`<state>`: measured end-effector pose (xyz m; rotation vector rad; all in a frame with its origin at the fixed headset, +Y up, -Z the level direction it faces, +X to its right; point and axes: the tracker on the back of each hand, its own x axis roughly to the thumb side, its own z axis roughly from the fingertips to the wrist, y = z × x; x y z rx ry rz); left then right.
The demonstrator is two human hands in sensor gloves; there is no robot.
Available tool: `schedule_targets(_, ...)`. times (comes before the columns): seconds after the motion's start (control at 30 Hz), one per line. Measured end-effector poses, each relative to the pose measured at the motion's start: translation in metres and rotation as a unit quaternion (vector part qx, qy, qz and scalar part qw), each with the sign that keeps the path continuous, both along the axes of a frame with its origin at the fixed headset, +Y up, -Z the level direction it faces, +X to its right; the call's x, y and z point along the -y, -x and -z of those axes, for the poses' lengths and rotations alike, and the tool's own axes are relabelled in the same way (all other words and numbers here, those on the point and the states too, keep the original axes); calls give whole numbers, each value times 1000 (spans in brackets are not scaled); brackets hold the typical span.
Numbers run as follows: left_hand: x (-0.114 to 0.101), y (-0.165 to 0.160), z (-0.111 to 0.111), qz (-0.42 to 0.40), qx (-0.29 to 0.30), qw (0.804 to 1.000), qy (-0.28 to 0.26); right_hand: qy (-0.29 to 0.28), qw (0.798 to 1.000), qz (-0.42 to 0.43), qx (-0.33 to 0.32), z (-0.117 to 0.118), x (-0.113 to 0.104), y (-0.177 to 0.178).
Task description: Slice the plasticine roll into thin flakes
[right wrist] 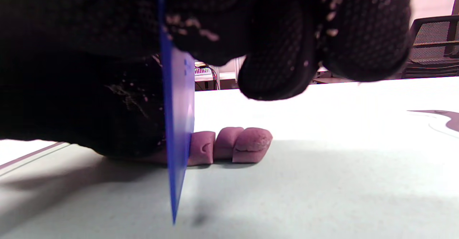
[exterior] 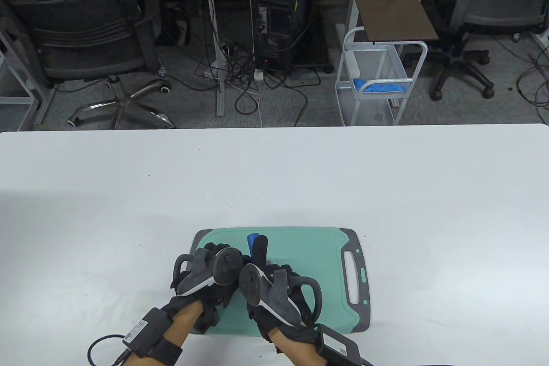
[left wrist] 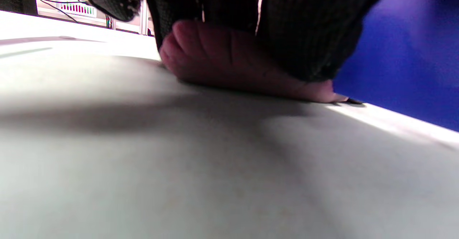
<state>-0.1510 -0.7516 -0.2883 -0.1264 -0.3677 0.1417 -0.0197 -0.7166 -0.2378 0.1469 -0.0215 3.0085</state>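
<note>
A pink-purple plasticine roll (left wrist: 233, 63) lies on the teal cutting board (exterior: 326, 263). My left hand (exterior: 206, 269) presses down on the roll and covers most of it. My right hand (exterior: 274, 284) grips a blue plastic knife (right wrist: 177, 124), blade edge down on the board, against the roll. In the right wrist view several cut slices (right wrist: 233, 144) lean together just right of the blade. The knife's blue tip (exterior: 252, 240) sticks out past my fingers in the table view, and its blade fills the right of the left wrist view (left wrist: 405, 52).
The cutting board has a grey handle end (exterior: 356, 271) on the right. It lies near the front edge of the white table (exterior: 274, 177). Chairs, a wire cart (exterior: 377, 78) and cables stand beyond the far edge.
</note>
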Motion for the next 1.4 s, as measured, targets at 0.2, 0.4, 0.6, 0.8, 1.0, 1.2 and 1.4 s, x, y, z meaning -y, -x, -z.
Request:
schedule_targets(0.2, 0, 0, 0, 0, 0, 1000, 0, -2, 1000, 0, -1, 3, 5, 1)
schedule_targets(0.4, 0, 0, 0, 0, 0, 1000, 0, -3, 1000, 3, 4, 7, 10, 1)
schedule_targets(0.6, 0, 0, 0, 1, 2, 1000, 3, 1, 1000, 10, 13, 17, 12, 1)
schedule_targets(0.8, -2, 2, 1, 5, 8, 999, 31, 10, 1000, 16, 13, 17, 12, -2)
schedule_targets(1.0, -3, 4, 2, 15, 2, 999, 35, 14, 1000, 4, 3, 4, 9, -5)
schedule_targets(1.2, -3, 3, 0, 19, 0, 1000, 22, 17, 1000, 25, 1, 1, 8, -10)
schedule_targets(1.4, -2, 8, 2, 11, -15, 999, 27, 12, 999, 39, 4, -2, 1, -13)
